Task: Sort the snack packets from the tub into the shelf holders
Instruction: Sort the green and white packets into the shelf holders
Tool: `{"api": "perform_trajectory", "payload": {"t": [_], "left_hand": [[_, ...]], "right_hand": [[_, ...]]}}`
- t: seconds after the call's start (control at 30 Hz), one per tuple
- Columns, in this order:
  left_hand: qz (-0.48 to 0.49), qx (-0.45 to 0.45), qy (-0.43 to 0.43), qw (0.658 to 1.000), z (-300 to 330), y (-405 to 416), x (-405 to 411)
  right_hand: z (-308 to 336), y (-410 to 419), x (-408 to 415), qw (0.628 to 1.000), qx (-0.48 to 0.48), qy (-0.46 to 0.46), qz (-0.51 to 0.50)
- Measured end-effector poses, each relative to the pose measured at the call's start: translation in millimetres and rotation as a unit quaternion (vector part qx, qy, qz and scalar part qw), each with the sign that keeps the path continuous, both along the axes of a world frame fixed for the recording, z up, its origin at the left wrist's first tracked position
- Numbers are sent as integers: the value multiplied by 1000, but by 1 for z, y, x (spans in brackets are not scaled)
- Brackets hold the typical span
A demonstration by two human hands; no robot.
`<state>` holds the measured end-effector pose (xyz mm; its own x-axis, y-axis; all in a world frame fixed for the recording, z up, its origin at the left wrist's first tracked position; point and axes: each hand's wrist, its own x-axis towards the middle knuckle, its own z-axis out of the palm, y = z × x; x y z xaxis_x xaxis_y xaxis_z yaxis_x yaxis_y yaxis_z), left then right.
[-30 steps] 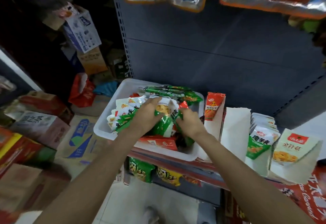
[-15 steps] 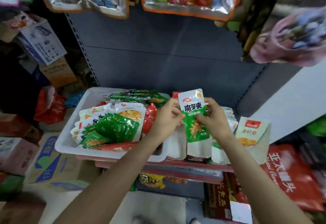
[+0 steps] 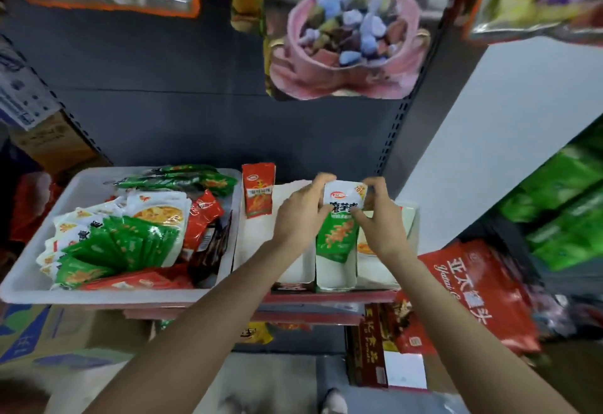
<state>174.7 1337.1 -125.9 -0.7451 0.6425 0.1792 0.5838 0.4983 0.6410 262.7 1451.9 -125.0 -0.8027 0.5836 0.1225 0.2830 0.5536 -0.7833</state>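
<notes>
Head view: left hand (image 3: 301, 214) and right hand (image 3: 380, 218) both pinch the green packet (image 3: 337, 227) above the middle holder (image 3: 336, 275). Risk: a tilted packet catches the holder wall and buckles.

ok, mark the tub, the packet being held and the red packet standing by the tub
tub (image 3: 98, 296): head view, front rim.
green and white packet (image 3: 336, 237): head view, green lower half.
red packet (image 3: 259, 195): head view, front face middle.

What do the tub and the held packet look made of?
Tub: probably moulded plastic, plain white with rounded rim and a dull sheen. Green-and-white packet, gripped by left hand and right hand: seemingly printed plastic film, glossy and slightly creased.
</notes>
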Motion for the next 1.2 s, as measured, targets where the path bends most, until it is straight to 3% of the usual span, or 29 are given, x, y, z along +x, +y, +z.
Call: {"api": "perform_trajectory", "payload": {"t": [0.1,0.3,0.43,0.63,0.8,0.93,1.07,1.2], "left_hand": [[-3,-36,28,999,-8,2,1],[-2,-101,45,994,-27,6,0],[-2,-120,71,990,-24,7,1],[51,-34,88,994,-1,-30,-11],[151,-29,80,985,17,-100,-58],[174,-118,48,977,24,-153,-115],[95,-273,15,957,11,-188,-152],[68,-305,39,949,-1,-198,-164]], "right_hand": [[-8,10,-3,999,23,-36,16],[-30,12,-1,970,191,-117,90],[-32,7,-2,960,228,-130,100],[-13,-19,-27,981,132,-70,128],[4,-67,-77,980,92,-60,163],[7,-108,-134,973,68,-79,208],[3,-136,-180,957,86,-177,211],[-9,-151,-198,966,100,-195,141]]}}
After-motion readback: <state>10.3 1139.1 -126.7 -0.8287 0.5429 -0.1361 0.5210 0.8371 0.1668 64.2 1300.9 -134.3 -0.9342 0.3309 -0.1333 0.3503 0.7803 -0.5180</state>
